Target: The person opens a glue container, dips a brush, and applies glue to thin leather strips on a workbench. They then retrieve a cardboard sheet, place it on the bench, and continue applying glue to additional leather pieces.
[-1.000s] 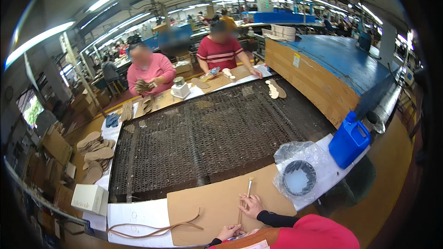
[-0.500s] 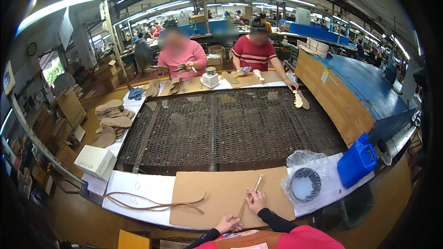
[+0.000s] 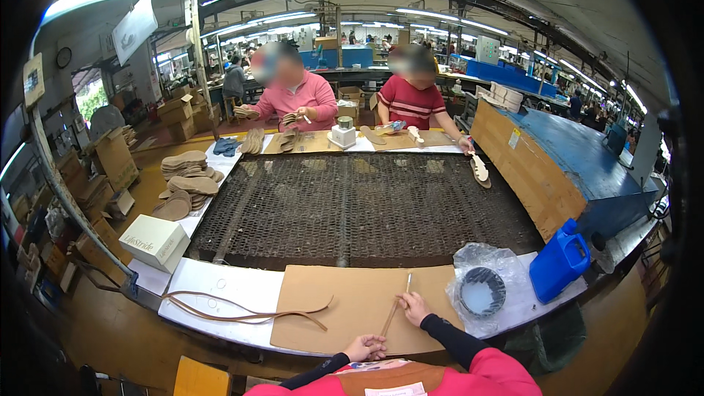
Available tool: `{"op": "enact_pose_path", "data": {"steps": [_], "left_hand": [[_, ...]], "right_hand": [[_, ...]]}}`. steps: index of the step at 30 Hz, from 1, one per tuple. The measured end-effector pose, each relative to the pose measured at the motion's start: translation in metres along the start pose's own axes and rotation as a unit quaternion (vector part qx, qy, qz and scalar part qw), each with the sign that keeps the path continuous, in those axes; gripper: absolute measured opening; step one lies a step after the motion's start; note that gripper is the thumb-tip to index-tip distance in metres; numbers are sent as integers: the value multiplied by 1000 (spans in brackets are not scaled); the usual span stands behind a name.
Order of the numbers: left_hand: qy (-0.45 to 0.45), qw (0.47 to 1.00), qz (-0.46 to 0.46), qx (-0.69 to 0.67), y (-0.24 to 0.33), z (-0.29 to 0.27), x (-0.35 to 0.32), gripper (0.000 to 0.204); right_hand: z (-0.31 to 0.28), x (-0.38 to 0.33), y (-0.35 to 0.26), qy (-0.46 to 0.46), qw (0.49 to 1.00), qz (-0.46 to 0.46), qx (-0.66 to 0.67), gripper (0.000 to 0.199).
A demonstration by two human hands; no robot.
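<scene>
A brown cardboard sheet (image 3: 330,301) lies on the bench edge in front of me. My right hand (image 3: 415,309) is closed on a thin brush (image 3: 407,284) whose handle points away from me. A narrow tan strap (image 3: 389,318) lies on the cardboard and runs from my right hand down to my left hand (image 3: 365,347). My left hand pinches the strap's near end. Both arms wear dark sleeves under a pink top.
A round glue bowl in a clear plastic bag (image 3: 482,297) and a blue jug (image 3: 561,260) stand to my right. Long loose straps (image 3: 242,313) lie to the left, with a white box (image 3: 154,242) and stacked insoles (image 3: 187,176). A wire-mesh belt (image 3: 352,205) spans the middle; two people work opposite.
The view has swung so the mesh belt sits square ahead. My left hand has come up onto the cardboard to the strap's end. My right hand still holds the brush.
</scene>
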State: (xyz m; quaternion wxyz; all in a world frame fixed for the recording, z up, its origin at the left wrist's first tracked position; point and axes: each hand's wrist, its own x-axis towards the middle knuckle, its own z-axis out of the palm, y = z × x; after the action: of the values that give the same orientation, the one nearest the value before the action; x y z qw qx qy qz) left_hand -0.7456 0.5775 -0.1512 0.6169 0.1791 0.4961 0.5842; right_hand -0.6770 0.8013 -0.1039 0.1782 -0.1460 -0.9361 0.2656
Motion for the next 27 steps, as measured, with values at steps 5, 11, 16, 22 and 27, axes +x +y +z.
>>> {"op": "enact_pose_path", "data": {"steps": [5, 11, 16, 22, 27], "left_hand": [[20, 999, -35, 7, 10, 6, -3, 29], [6, 999, -39, 11, 17, 7, -8, 35], [-18, 999, -50, -1, 24, 8, -10, 45], [30, 996, -81, 24, 38, 19, -12, 42], [83, 988, -128, 15, 51, 37, -8, 36]], "right_hand": [[-64, 14, -27, 33, 997, -49, 46, 33], [-112, 12, -56, 168, 927, 153, 299, 32], [-147, -7, -73, 271, 832, 155, 459, 17], [-191, -28, -82, 352, 747, 174, 537, 13], [-216, -49, -64, 366, 715, 188, 565, 17]]}}
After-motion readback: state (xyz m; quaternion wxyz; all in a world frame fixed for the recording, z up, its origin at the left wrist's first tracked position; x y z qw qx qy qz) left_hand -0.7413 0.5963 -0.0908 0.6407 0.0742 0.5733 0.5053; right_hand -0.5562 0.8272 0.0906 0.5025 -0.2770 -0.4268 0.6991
